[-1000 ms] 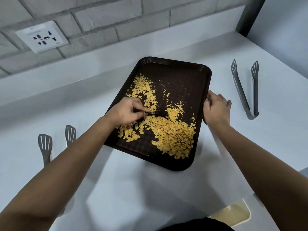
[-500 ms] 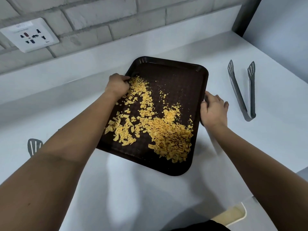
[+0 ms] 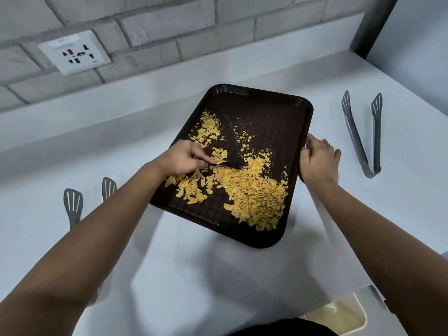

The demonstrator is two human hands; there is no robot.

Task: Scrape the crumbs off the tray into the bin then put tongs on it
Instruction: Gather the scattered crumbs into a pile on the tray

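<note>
Dark brown tray (image 3: 261,110) sits on the white counter (image 3: 184,275), angled, its far end toward the brick wall (image 3: 169,25), near corner pointing at the counter's front edge. Yellow crumbs (image 3: 254,195) cover the tray floor: thick pile in the near-right part, thinner scatter running up the left side, a few specks mid-tray. Far-right area of tray mostly bare.

Left hand (image 3: 184,157) is over the tray's left-middle, fingers curled, pinching a small dark flat scraper (image 3: 228,164); its blade lies low among the crumbs, pointing right. Exact shape of the tool hard to make out.

Right hand (image 3: 320,161) grips the tray's right rim, thumb on the inner side of the rim, fingers wrapped over the outside edge.

Grey tongs (image 3: 361,137) lie on the counter right of the tray, well apart from it, arms spread, slotted tips toward the wall, hinge end nearer the viewer. A second pair of grey tongs (image 3: 72,204) lies left of the tray, only the 2 slotted tips showing, the rest hidden by the left forearm.

Bin (image 3: 344,316) with a pale rim shows below the counter edge at bottom right, partly cut off. White wall socket (image 3: 75,54) at upper left.
</note>
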